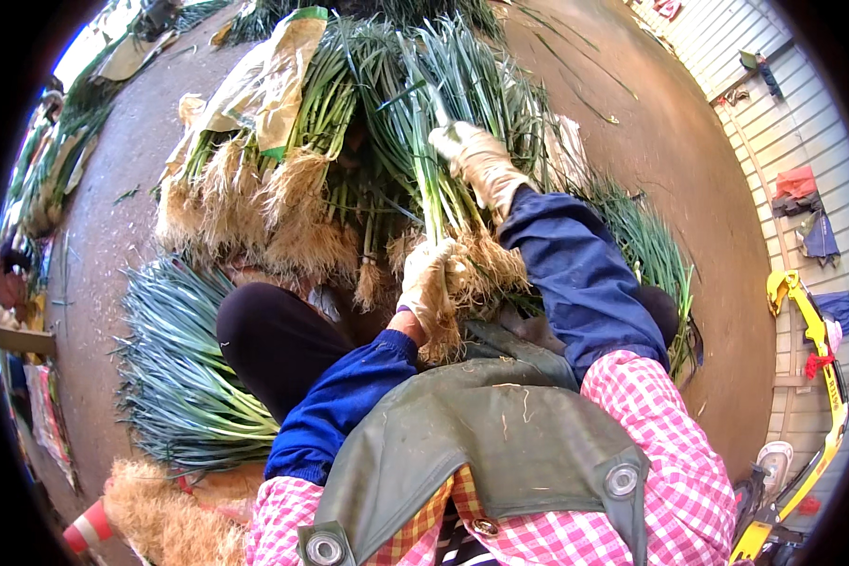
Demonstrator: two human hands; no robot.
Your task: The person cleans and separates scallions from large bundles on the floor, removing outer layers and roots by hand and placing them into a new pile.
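Note:
A bunch of green onions [429,189] with long green leaves and pale roots stands in front of my knees. My left hand [429,288], in a light glove, is closed round its lower end just by the roots. My right hand [481,165], gloved too, is closed beside the upper stalks. A pale, narrow thing sticks up from its fingers, too blurred to name. More green onions with shaggy roots [297,198] stand to the left, partly wrapped in a cream sheet [278,80]. Another pile of green onions [189,368] lies by my left knee.
More green onions [646,241] lie beyond my right knee. A heap of pale, root-like fibres [165,509] sits at the lower left, beside a red-and-white cone [90,528]. Along the right stands a pale panelled wall [802,123], with a yellow metal arm [830,377] before it.

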